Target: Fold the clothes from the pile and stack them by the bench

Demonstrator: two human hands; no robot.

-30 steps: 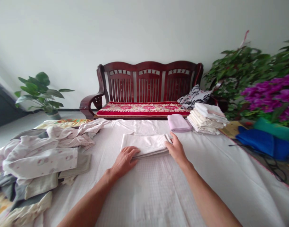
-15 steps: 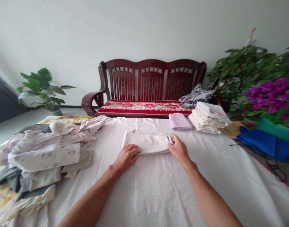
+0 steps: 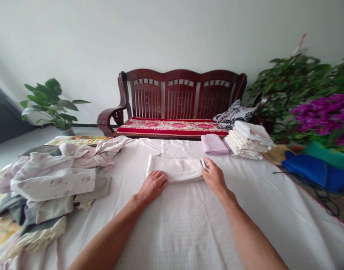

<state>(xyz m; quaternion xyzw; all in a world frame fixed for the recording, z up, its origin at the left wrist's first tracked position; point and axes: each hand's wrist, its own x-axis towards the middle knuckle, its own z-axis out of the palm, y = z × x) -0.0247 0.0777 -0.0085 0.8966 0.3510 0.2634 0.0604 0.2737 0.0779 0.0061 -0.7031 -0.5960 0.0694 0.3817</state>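
Note:
A pale pinkish-white garment (image 3: 176, 167), folded into a flat oblong, lies in front of me on the white sheet (image 3: 186, 221). Its kind is hard to make out in this folded state. At its near left corner, my left hand (image 3: 154, 184) has its fingers curled over the edge, their tips partly hidden. On the opposite side my right hand (image 3: 214, 174) pinches the right end, where a ribbed band with a grey stripe shows. Beyond my right hand lies a folded lilac cloth (image 3: 214, 144), beside a stack of folded white and cream cloths (image 3: 245, 142).
Loose clothes (image 3: 54, 183) are heaped at the left. Behind the sheet stands a dark red wooden bench (image 3: 177, 93) with a patterned cushion (image 3: 235, 113). To the right are a blue cloth item (image 3: 315, 170), purple flowers (image 3: 323, 114) and leafy plants; a potted plant (image 3: 52, 103) stands far left.
The fingers of my left hand have curled in more at the garment's near edge. My right hand keeps its pinch, and the garment lies almost as before.

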